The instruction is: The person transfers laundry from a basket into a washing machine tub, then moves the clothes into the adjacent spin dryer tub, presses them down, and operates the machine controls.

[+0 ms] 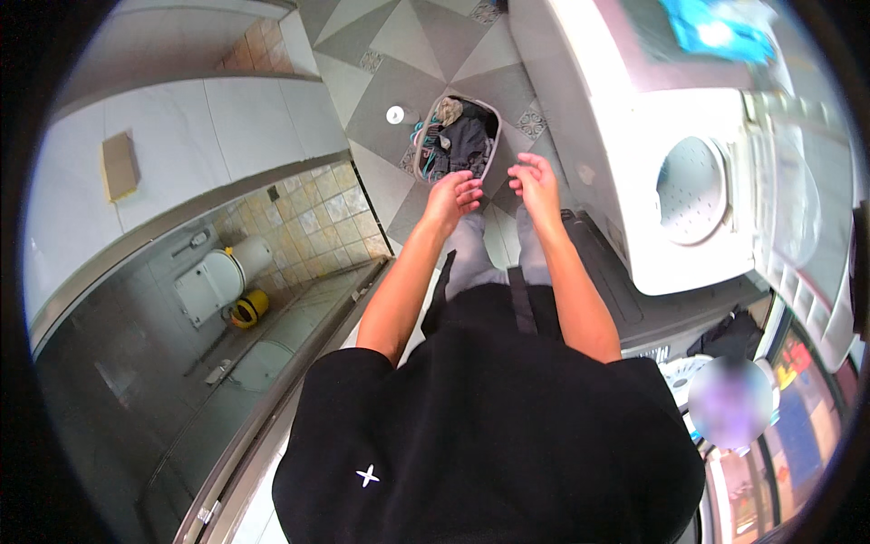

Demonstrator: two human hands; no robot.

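My left hand (453, 199) hovers over the near edge of a laundry basket (497, 136), fingers loosely bent and apart, with nothing in it. Level with it, to the right, my right hand (536, 186) is also open and holds nothing. A gap lies between the two hands. The basket stands on the floor in front of my legs. Inside it are dark clothes (465, 140), a beige cloth (448, 111) and light blue hangers (422, 140) along its left side. Neither hand visibly touches the laundry.
A white washing machine (625, 172) stands at my right, its lid raised beside a round tub opening (693, 190). On top lies a blue plastic bag (716, 32). A small white container (399, 115) is left of the basket. Behind the left partition are a toilet (213, 281) and yellow bin (249, 308).
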